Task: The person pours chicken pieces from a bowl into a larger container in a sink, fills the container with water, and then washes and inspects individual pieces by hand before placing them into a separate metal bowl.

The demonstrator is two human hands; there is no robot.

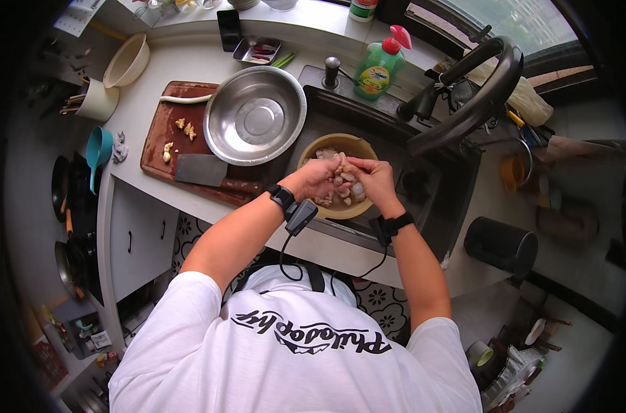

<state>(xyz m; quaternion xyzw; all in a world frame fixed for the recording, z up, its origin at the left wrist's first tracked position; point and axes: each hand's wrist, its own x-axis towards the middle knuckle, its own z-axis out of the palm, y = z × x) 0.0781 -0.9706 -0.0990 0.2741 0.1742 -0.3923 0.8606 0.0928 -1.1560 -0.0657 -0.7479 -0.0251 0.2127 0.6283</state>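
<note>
Both hands work over a yellowish round bowl [370, 151] in the sink, which holds pale pieces of raw meat [357, 192] in cloudy liquid. My left hand [320, 177] and my right hand [373, 180] grip one pale piece [342, 164] between their fingertips, above the rest. The exact kind of meat cannot be told. An empty stainless steel basin [256, 116] stands to the left, partly over a reddish wooden cutting board [155, 124]. On the board lie a cleaver [200, 170], ginger pieces [189, 130], garlic [167, 152] and a white scallion stalk [185, 99].
The dark sink [447, 206] has a large black faucet [491, 103] arching over its right side. A green soap bottle [377, 75] stands behind it. A metal tray with red chilies [261, 50] sits behind the basin, and a black canister [500, 247] is at the right.
</note>
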